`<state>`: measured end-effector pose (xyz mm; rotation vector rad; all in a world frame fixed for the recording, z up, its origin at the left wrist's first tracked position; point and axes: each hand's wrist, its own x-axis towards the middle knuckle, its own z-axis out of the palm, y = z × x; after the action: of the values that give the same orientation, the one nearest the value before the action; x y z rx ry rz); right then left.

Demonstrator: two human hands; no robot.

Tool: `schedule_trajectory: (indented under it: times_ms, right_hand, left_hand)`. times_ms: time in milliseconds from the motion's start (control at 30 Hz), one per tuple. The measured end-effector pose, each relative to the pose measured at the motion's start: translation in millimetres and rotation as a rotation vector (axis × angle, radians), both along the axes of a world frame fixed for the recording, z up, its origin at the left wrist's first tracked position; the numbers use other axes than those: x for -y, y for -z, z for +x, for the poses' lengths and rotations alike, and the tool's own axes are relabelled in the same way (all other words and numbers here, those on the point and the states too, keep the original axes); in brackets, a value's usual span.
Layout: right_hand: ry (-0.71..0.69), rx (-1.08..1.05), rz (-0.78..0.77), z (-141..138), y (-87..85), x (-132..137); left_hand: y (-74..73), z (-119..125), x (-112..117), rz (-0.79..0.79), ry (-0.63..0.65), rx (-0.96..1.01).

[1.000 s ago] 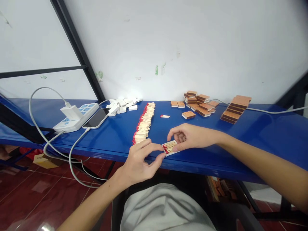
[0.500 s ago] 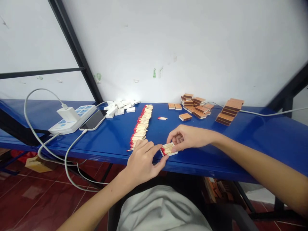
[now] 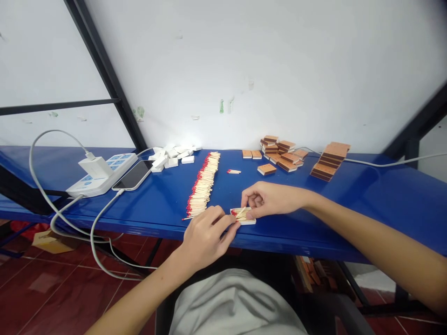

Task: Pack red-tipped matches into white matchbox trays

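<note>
A small white matchbox tray (image 3: 248,222) holds red-tipped matches (image 3: 240,215) near the bench's front edge. My right hand (image 3: 268,201) grips it, thumb over the matches and fingers curled at its far side. At the tray's left end, my left hand (image 3: 211,235) has thumb and forefinger pinched together. One matchstick (image 3: 241,212) slants up across the others, its lower end at those fingertips. Just beyond my left hand runs a long row of loose matches (image 3: 204,184), red heads to the left. A few more matches (image 3: 233,171) lie apart behind the tray.
Empty white trays (image 3: 171,158) are heaped at the back left, beside a phone (image 3: 132,175) and a power strip (image 3: 104,177) with looping cables. Brown matchboxes (image 3: 284,156) lie piled at the back right, near a leaning stack of brown covers (image 3: 330,161).
My left thumb and forefinger have closed together at the tray's left end. One match now tilts up out of the layer. The whole view has shifted slightly.
</note>
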<state>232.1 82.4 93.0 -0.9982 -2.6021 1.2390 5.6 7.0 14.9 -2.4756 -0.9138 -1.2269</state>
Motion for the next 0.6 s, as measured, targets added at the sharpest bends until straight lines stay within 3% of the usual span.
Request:
schedule_trajectory:
  times_ms: [267, 600]
  right_hand:
    - [0.011, -0.019, -0.053, -1.0, -0.8, 3.3]
    - [-0.013, 0.014, 0.01, 0.2, 0.6, 1.5]
  left_hand:
    - [-1.8, -0.5, 1.0, -0.021, 0.001, -0.009]
    - [-2.2, -0.5, -0.3, -0.091, 0.068, 0.039]
